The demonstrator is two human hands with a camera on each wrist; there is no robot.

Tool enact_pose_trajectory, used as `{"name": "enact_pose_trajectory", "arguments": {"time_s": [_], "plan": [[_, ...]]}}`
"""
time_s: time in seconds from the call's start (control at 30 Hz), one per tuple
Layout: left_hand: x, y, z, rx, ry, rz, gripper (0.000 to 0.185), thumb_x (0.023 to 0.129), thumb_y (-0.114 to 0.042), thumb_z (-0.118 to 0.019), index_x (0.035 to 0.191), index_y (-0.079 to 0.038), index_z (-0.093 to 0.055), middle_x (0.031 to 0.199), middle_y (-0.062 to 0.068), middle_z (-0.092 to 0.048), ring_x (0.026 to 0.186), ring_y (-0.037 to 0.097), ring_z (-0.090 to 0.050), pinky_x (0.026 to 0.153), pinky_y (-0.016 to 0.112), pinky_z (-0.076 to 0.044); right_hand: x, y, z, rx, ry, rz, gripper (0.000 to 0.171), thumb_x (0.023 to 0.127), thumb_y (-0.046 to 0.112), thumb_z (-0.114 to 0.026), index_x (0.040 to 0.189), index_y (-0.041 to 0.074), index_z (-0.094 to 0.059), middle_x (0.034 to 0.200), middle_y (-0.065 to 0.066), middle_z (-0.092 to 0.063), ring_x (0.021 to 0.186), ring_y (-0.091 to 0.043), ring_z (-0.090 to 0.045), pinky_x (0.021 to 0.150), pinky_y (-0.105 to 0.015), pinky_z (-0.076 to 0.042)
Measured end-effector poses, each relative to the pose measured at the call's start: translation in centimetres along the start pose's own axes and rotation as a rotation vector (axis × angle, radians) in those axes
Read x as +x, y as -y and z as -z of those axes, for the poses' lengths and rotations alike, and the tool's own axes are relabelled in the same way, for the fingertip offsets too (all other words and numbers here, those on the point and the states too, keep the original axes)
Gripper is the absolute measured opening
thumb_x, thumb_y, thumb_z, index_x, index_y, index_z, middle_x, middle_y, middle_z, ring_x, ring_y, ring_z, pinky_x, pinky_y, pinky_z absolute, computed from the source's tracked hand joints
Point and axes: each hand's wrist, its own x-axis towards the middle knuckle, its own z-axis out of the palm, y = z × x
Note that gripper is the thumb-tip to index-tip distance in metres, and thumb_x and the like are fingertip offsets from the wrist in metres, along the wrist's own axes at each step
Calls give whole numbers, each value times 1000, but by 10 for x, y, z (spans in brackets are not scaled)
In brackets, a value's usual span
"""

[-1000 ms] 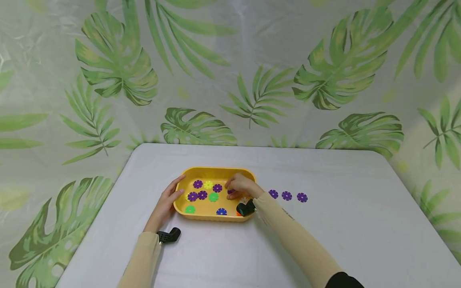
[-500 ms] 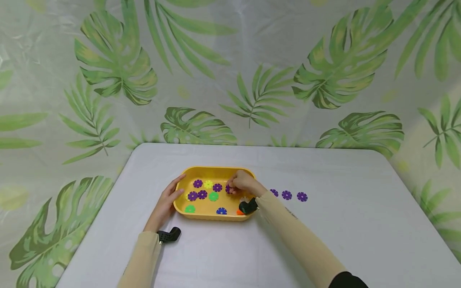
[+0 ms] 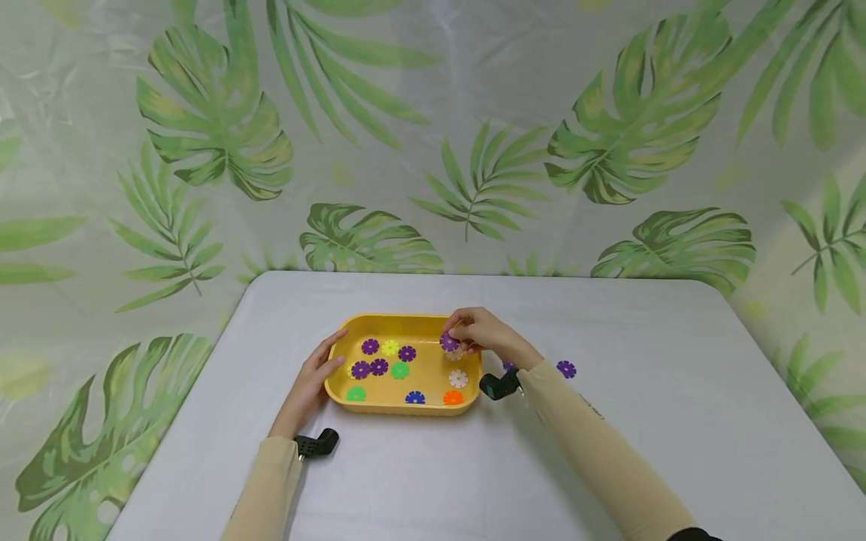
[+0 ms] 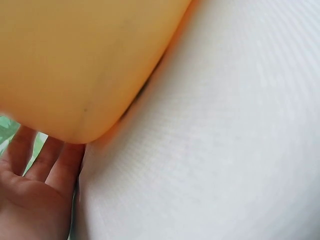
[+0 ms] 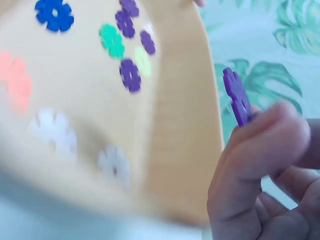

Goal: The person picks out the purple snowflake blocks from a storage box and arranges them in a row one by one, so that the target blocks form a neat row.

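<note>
A yellow tray (image 3: 404,324) sits mid-table and holds several flower-shaped discs in purple, green, yellow, blue, white and orange. My right hand (image 3: 482,335) pinches a purple disc (image 3: 449,343) (image 5: 237,96) above the tray's right end. My left hand (image 3: 313,378) rests against the tray's left wall with fingers fairly straight; the left wrist view shows those fingers (image 4: 47,161) beside the tray's rounded corner (image 4: 80,100). A purple disc (image 3: 566,369) lies on the table to the right of the tray, another is partly hidden behind my right wrist.
The white table (image 3: 643,421) has rounded far corners and a leaf-print curtain (image 3: 433,135) hangs behind and around it. Black wrist cameras (image 3: 316,443) sit on both forearms.
My right hand has lifted a purple disc out of the tray and moved up and to the right, uncovering a white and an orange disc. The left hand has stayed put.
</note>
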Motion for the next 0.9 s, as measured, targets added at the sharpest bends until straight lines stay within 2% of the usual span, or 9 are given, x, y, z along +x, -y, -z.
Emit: {"name": "enact_pose_trajectory", "arguments": {"time_s": [0.3, 0.7, 0.9], "plan": [[0, -1, -2, -11, -4, 14, 50, 102, -16, -46, 150, -16, -33, 158, 0, -16, 143, 22, -15, 114, 42, -18, -26, -28, 51, 18, -12, 7, 19, 99, 11, -49, 110, -3, -56, 87, -9, -58, 65, -17, -51, 62, -28, -50], [-1, 0, -1, -9, -2, 5, 48, 102, -15, -46, 149, -16, -35, 157, -1, -17, 143, 18, -15, 114, 39, -18, -72, -89, 112, 19, -115, -39, 25, 99, 10, -46, 116, -8, -51, 82, -6, -50, 66, -16, -53, 61, -29, -49], [-5, -10, -4, -38, 11, 18, 49, 102, -11, -44, 150, -13, -32, 158, 2, -15, 143, 21, -13, 114, 41, -16, -90, -115, 132, 24, -178, -85, 26, 99, 9, -46, 115, -10, -50, 82, -4, -52, 65, -14, -54, 61, -28, -51]]}}
